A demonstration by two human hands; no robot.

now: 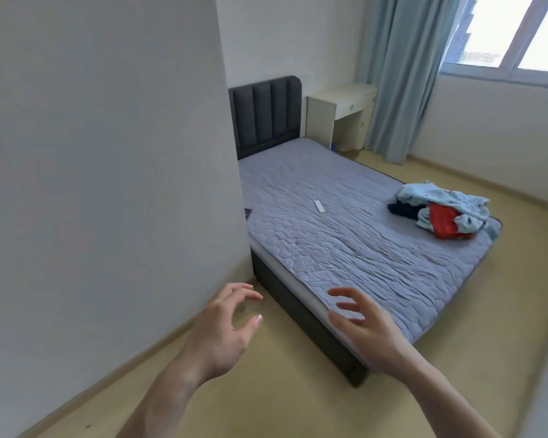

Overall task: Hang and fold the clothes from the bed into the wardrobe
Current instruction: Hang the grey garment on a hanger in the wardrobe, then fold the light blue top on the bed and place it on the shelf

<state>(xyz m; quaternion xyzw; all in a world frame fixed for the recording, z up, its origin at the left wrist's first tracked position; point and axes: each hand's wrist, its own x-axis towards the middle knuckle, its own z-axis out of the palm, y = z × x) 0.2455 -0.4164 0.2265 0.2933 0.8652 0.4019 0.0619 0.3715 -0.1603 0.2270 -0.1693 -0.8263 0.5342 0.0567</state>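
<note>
The clothes [443, 210] you need lie in 1 rumpled heap of pale blue, red and dark pieces at the far corner of the bed [345, 248], well beyond your fingers and to their right. A white remote [319, 206] lies between heap and headboard [264, 115]. Your left hand [225, 327] and right hand [361, 327] hover over the bed's near corner, fingers loosely spread and holding nothing, probably because you haven't reached the pile yet. No wardrobe is in view.
</note>
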